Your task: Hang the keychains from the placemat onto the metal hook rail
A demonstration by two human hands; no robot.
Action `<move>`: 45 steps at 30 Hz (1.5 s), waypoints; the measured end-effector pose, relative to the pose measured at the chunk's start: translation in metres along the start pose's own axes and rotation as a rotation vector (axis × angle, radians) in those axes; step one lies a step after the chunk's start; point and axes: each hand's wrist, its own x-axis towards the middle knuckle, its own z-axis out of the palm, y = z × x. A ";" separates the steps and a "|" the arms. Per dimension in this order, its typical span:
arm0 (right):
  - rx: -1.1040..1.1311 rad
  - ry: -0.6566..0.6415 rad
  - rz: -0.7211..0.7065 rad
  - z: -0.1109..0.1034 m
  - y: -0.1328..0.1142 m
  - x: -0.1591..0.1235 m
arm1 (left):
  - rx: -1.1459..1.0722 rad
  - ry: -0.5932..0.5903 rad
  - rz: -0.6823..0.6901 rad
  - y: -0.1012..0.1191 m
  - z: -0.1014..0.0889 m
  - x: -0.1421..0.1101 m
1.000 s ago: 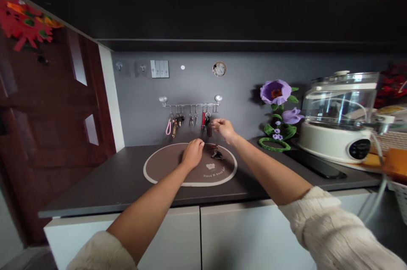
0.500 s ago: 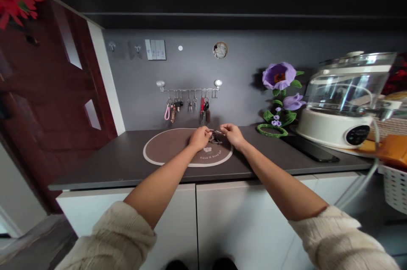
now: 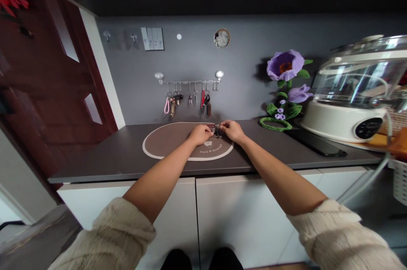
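A small bunch of keys (image 3: 216, 130) is held just above the brown oval mat (image 3: 165, 145) on the dark countertop (image 3: 121, 160). My left hand (image 3: 200, 134) pinches it from the left with closed fingers. From the right, my right hand (image 3: 232, 129) pinches the same bunch. The two hands nearly touch over the mat's far right part. Behind them, a chrome hook rail (image 3: 189, 81) on the grey wall carries several hanging key bunches (image 3: 187, 102).
A purple crocheted flower (image 3: 282, 87) stands to the right of the mat. Further right are a black phone (image 3: 318, 147) lying flat and a white steamer with a clear lid (image 3: 352, 92). A dark red door (image 3: 41, 92) is on the left. White cabinet fronts (image 3: 248, 215) run below the counter.
My right hand came down from the hook rail to the keys on the mat. Both hands closed on the bunch and lifted it slightly. The view tilted downward.
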 end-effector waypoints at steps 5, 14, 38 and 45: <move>-0.013 0.001 0.007 0.001 0.001 0.002 | 0.050 0.042 0.017 0.001 -0.001 -0.001; 0.017 0.001 0.000 0.001 0.000 0.002 | 0.139 0.157 0.054 0.003 -0.006 -0.001; 0.164 -0.042 -0.267 0.002 -0.012 -0.004 | -0.634 0.356 -0.227 0.001 -0.007 0.007; 0.063 -0.047 -0.317 0.006 -0.010 -0.005 | -0.790 0.346 -0.223 0.005 -0.008 0.006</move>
